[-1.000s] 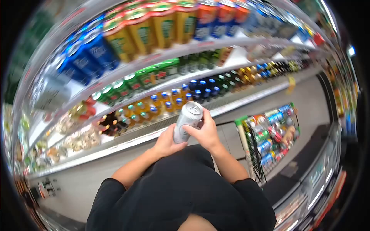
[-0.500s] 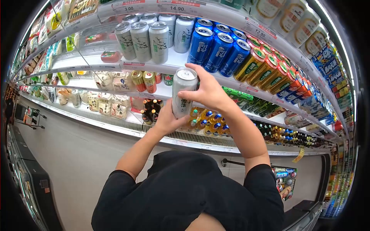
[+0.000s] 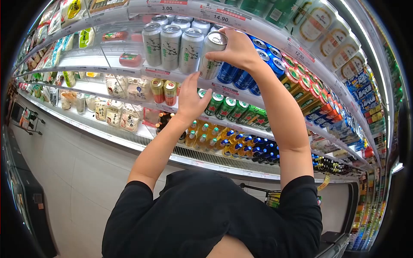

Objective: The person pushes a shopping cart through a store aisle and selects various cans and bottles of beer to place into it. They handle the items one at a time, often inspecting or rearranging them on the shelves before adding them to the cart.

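Observation:
My right hand (image 3: pixel 235 49) grips a silver beer can (image 3: pixel 212 53) near its top, thumb across the front and fingers round the far side. The can stands upright at the front edge of the shelf (image 3: pixel 189 75), at the right end of a row of matching silver cans (image 3: pixel 170 47). Just below that shelf edge, my left hand (image 3: pixel 192 97) holds nothing, its fingers stretched upward and thumb apart. Blue cans (image 3: pixel 229 73) stand to the right, partly hidden by my right hand and forearm.
Gold cans (image 3: pixel 297 88) continue along the shelf to the right. On the shelf below are green cans (image 3: pixel 226 107) and red-gold cans (image 3: pixel 164 91), with bottles (image 3: pixel 211 134) lower down. A price rail (image 3: pixel 241 21) runs above my right hand. A shopping cart (image 3: pixel 272 198) stands behind my right arm.
The silver can has moved up from in front of the shelf to its front edge in my right hand. My left hand has let go of the can's bottom.

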